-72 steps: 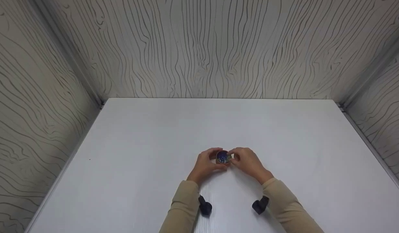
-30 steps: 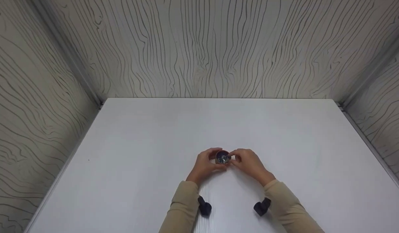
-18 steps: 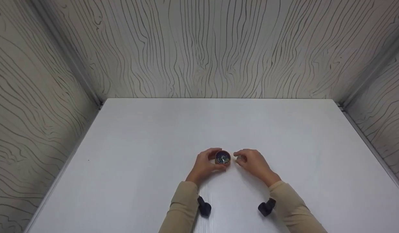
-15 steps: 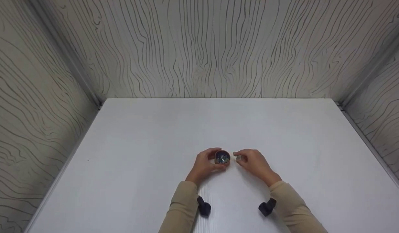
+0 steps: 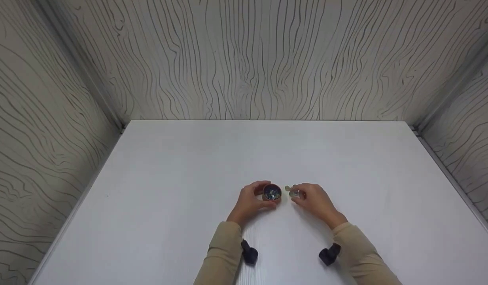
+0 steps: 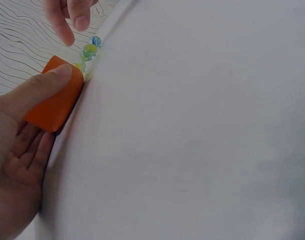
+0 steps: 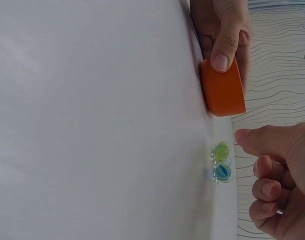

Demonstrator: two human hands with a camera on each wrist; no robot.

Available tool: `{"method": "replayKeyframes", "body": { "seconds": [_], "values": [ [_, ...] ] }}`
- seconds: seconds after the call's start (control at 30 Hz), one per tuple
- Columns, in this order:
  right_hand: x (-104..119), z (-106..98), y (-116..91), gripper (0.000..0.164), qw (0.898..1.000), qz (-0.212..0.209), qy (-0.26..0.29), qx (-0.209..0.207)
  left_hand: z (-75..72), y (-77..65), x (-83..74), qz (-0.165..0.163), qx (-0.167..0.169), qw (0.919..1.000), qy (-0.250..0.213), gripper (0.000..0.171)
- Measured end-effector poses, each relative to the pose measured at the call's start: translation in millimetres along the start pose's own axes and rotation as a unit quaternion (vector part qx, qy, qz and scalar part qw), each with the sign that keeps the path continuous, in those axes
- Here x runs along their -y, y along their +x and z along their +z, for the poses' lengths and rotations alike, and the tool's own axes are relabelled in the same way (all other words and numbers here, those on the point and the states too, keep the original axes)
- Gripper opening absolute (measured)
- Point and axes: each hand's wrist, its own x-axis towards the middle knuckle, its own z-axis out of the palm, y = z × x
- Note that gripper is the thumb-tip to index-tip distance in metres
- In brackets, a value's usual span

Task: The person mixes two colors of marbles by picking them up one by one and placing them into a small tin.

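A small orange cup [image 6: 57,102], dark inside, stands upright on the white table with several glass marbles [image 5: 272,194] in it. My left hand [image 5: 250,200] holds the cup from the left, thumb on the near side and fingers round the far side. Just right of the cup lie several loose glass marbles [image 7: 222,151], clear with yellow, green and blue swirls. My right hand [image 5: 313,200] is beside and partly over these marbles in the head view. Its thumb and loosely bent fingers stand apart, and the right wrist view shows nothing between them.
The white table [image 5: 188,158] stretches out around both hands. Behind it rises a wall panel [image 5: 244,59] with a wood-grain pattern, and similar panels flank both sides. A black wrist camera [image 5: 250,253] sits at the left sleeve, another black camera [image 5: 330,254] at the right.
My right hand has drawn back rightward from the cup's rim and let go of marbles, which now lie on the table beside the cup. The left hand has stayed on the cup.
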Motion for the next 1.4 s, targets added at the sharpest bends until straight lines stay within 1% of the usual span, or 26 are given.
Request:
{"method": "replayKeyframes", "body": {
  "seconds": [0.23,0.43,0.53,0.7,0.77,0.97,1.17,1.4],
  "values": [
    [-4,-3,-1,0.022,1.0,0.027,0.002,0.015,0.1,-0.7,0.0,-0.007,0.005,1.0,-0.002,0.067],
    [-7,-3,-1,0.023,0.999,0.042,0.004,0.024,0.5,-0.3,0.9,-0.01,0.001,0.9999,-0.002,0.067],
    [-9,-3,-2,0.023,0.999,0.049,0.003,0.023,0.7,-0.7,1.1,-0.005,0.0,1.0,0.001,0.067],
    [-11,-2,-2,0.022,0.998,0.06,0.001,0.019,0.7,-2.1,1.5,-0.009,0.001,0.9999,0.007,0.068],
    [-11,-2,-2,0.021,0.998,0.056,-0.002,0.014,0.7,-2.0,2.5,-0.011,0.001,0.9999,0.008,0.068],
    [-11,-1,1,0.021,0.999,0.042,-0.011,-0.005,-0.2,-0.4,3.4,-0.013,0.001,0.9998,-0.013,0.067],
    [-11,0,4,0.02,0.999,0.046,-0.014,-0.002,0.0,0.0,3.7,-0.013,-0.003,0.9999,-0.007,0.067],
    [-13,0,7,0.02,0.999,0.045,-0.016,0.003,0.9,0.5,4.0,-0.011,-0.006,0.9998,-0.013,0.067]
  ]
}}
